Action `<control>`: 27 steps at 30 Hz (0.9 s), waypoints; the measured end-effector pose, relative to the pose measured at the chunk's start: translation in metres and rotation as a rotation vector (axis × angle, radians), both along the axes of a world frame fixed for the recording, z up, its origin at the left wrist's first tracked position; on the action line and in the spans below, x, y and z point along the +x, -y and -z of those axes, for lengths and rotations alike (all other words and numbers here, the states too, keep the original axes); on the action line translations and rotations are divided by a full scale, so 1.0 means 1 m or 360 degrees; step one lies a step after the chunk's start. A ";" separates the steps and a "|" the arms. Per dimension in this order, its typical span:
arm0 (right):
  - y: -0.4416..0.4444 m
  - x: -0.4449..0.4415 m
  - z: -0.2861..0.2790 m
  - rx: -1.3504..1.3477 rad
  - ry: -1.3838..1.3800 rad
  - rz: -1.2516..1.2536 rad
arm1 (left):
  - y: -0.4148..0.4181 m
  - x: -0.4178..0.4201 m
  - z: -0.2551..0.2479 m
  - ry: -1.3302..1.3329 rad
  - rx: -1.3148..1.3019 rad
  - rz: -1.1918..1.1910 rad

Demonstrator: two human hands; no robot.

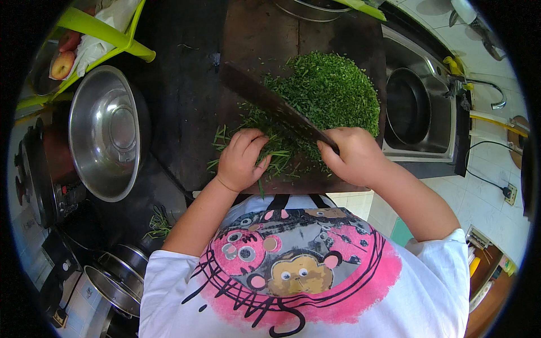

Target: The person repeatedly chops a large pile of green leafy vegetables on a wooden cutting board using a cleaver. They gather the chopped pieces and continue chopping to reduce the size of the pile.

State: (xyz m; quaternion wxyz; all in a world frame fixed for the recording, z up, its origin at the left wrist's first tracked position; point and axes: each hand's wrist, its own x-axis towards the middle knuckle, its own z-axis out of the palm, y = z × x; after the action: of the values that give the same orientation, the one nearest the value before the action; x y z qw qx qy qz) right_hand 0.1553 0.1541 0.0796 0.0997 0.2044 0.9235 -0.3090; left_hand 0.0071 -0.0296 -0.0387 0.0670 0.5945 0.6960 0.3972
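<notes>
My right hand grips the handle of a dark, broad-bladed kitchen cleaver. Its blade slants up and to the left over the chopped greens. With bent fingers, my left hand presses on a bunch of cut green stalks at the near side of a dark wooden chopping board. Beyond the blade, a large mound of finely chopped green leaves covers the board's right part. Loose bits lie around both hands. The blade hides some of the greens below it.
Left of the board stands a stainless steel bowl, with a green plastic rack holding fruit behind it. On the right, a steel sink holds a dark round pan. Metal pots and an electric cooker are at far left.
</notes>
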 end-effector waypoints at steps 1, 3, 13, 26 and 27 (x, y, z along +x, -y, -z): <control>0.001 -0.001 -0.008 -0.0001 0.0017 -0.0036 | 0.000 0.000 0.000 0.0000 0.0009 -0.0003; 0.004 -0.004 -0.018 -0.0001 0.0050 -0.0107 | 0.000 -0.001 0.000 -0.0002 0.0027 -0.0009; 0.009 -0.026 -0.010 0.0088 0.0268 -0.0218 | 0.002 0.000 0.004 0.0072 0.0042 -0.0017; 0.009 0.001 -0.010 0.0091 0.0008 -0.0025 | 0.002 0.000 0.007 0.0046 0.0074 -0.0022; 0.010 0.002 -0.014 0.0087 0.0030 -0.0069 | 0.002 0.000 0.006 0.0043 0.0082 -0.0015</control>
State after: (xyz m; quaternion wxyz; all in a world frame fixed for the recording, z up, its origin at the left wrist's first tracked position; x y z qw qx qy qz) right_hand 0.1571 0.1438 0.0937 0.1094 0.1900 0.9347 -0.2796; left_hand 0.0067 -0.0312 -0.0451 0.0593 0.5873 0.6873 0.4233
